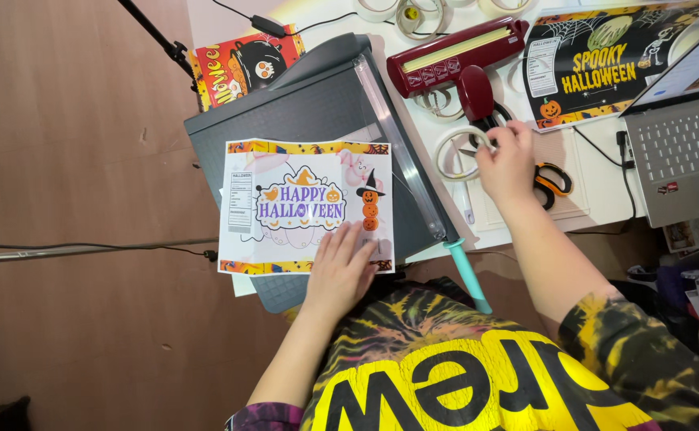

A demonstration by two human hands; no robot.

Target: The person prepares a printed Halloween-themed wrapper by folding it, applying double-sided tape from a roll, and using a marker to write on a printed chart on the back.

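Observation:
My left hand lies flat, fingers spread, on the near right corner of a printed holiday sheet with orange borders. The sheet rests on a grey paper trimmer whose blade arm has a teal handle. My right hand is on the white table, fingers pinched on a roll of clear tape. Orange-handled scissors lie just right of that hand, partly hidden by it.
A dark red tape dispenser lies behind the tape roll. A black printed holiday sheet and an open laptop sit at the right. More tape rolls are at the back. A red printed sheet lies by the trimmer's far corner.

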